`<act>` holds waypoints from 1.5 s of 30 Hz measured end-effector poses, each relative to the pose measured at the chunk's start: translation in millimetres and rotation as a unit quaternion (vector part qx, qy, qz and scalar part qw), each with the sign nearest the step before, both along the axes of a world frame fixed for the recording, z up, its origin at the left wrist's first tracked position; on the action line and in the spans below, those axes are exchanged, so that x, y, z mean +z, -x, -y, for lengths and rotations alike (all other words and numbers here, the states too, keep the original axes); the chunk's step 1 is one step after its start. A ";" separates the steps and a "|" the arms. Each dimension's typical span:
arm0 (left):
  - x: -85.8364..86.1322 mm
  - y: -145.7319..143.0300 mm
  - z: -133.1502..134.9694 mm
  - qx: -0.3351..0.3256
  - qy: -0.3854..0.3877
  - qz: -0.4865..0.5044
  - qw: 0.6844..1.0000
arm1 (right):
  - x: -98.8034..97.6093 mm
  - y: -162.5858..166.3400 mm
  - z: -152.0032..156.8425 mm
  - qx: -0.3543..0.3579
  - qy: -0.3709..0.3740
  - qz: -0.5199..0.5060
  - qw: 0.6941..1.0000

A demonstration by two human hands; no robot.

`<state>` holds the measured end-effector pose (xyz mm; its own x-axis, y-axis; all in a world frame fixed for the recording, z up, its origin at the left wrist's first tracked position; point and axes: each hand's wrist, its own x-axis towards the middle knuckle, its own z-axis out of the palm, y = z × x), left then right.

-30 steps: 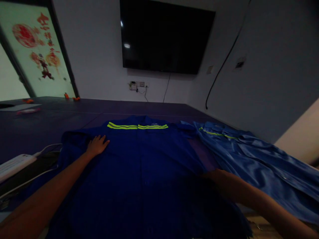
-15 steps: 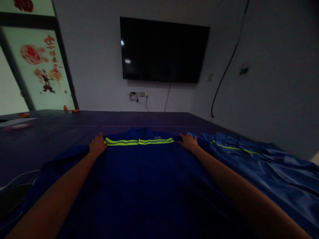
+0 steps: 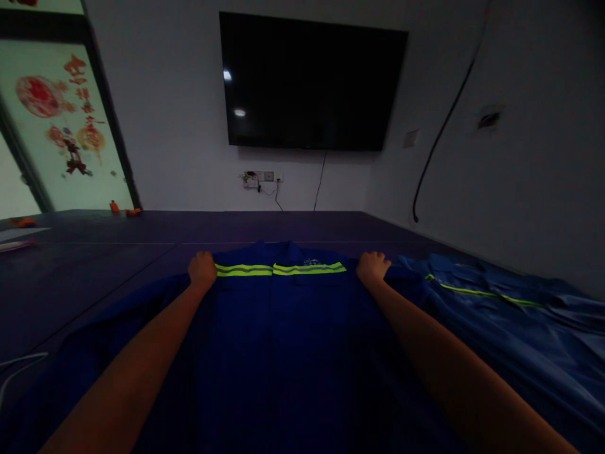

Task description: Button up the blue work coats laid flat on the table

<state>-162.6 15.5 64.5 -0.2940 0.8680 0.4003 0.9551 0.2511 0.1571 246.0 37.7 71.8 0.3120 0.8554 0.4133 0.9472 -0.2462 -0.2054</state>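
Observation:
A dark blue work jacket [image 3: 283, 340] with a yellow reflective stripe [image 3: 280, 269] lies spread flat on a dark table [image 3: 118, 252]. My left hand [image 3: 202, 269] sits at the stripe's left end, near the shoulder, fingers curled down onto the cloth. At the stripe's right end, on the other shoulder, my right hand [image 3: 372, 267] is curled the same way. Both arms reach straight out over the jacket's body. Each hand looks closed on the fabric at the shoulder.
A second, lighter blue jacket [image 3: 501, 315] with its own yellow stripe lies to the right. A large dark screen [image 3: 312, 82] hangs on the far wall above a socket with cables [image 3: 259, 178]. A white cable [image 3: 19, 366] runs at the left edge. Small orange items [image 3: 120, 208] sit far left.
My right hand has come up from the jacket's lower right side to the right shoulder. My left hand has shifted up to the left shoulder. Flat fingers have curled onto the cloth.

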 end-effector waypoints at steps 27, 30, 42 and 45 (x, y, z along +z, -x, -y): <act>-40.7 -135.2 0.7 -0.118 0.014 0.151 0.981 | -51.9 183.3 12.1 0.269 0.009 -0.106 0.957; -41.2 -134.5 -1.2 -0.124 0.011 0.159 0.979 | -53.4 183.1 9.5 0.268 0.008 -0.119 0.956; -44.2 -131.1 -7.3 -0.149 -0.006 0.185 0.971 | -60.9 181.0 1.2 0.268 -0.007 -0.162 0.950; -45.7 -130.9 -8.2 -0.145 -0.016 0.189 0.971 | -62.2 182.0 -0.4 0.266 -0.017 -0.170 0.949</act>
<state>-31.6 23.7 18.8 -0.1706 0.9249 0.3398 0.8577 -0.0304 0.5133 64.1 38.2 9.7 -0.0402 0.9173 0.3961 0.8135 0.2602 -0.5201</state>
